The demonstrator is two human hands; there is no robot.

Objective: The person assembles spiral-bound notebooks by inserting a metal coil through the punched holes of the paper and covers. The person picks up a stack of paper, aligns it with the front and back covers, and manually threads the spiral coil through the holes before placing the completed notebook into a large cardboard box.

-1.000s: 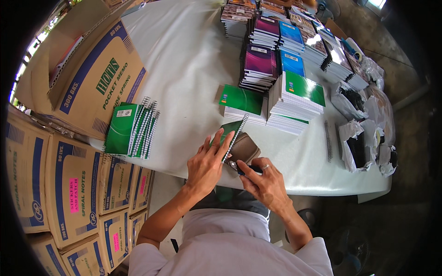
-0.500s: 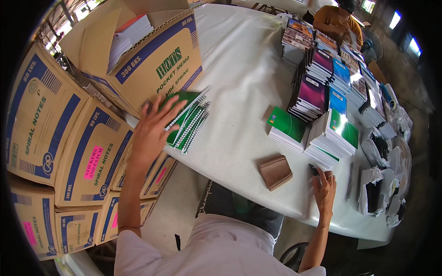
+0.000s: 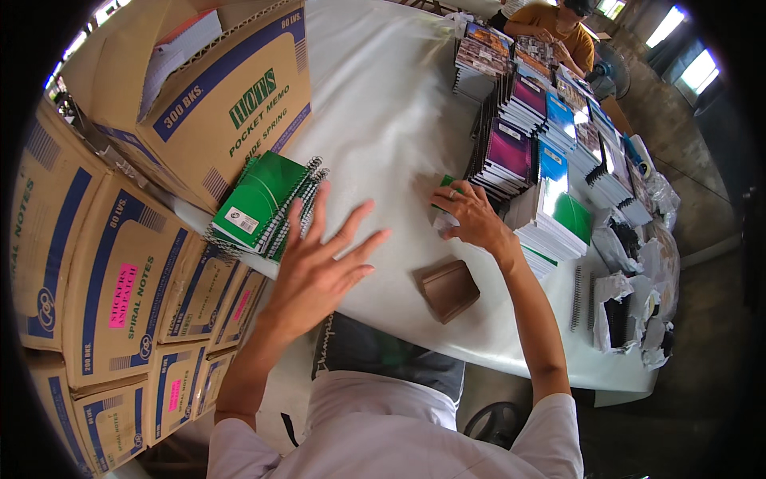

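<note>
A pile of green spiral notebooks (image 3: 262,191) lies near the table's left edge, against the open carton. My left hand (image 3: 319,275) hovers just right of the pile with its fingers spread and nothing in them. Across the table, my right hand (image 3: 476,214) curls over a small stack of green-covered notebooks (image 3: 440,194), hiding most of it; white page edges show under the fingers. Whether a pen is still in that hand is hidden. Right of this hand stands a taller stack of green-covered notebooks (image 3: 570,219). A brown wallet-like case (image 3: 448,290) rests between my hands, nearer me.
An open carton (image 3: 231,104) and several stacked cartons (image 3: 128,279) crowd the left. Purple notebooks (image 3: 509,148) and blue notebooks (image 3: 552,164) stand in stacks at the right. Wrapped black bundles (image 3: 618,311) and loose spiral coils (image 3: 576,299) lie farther right. A person (image 3: 558,36) works opposite.
My left hand has come off the green spiral notebooks, which now lie flatter. My right hand, earlier holding a pen near the front edge, has moved forward and left onto the green-covered stack.
</note>
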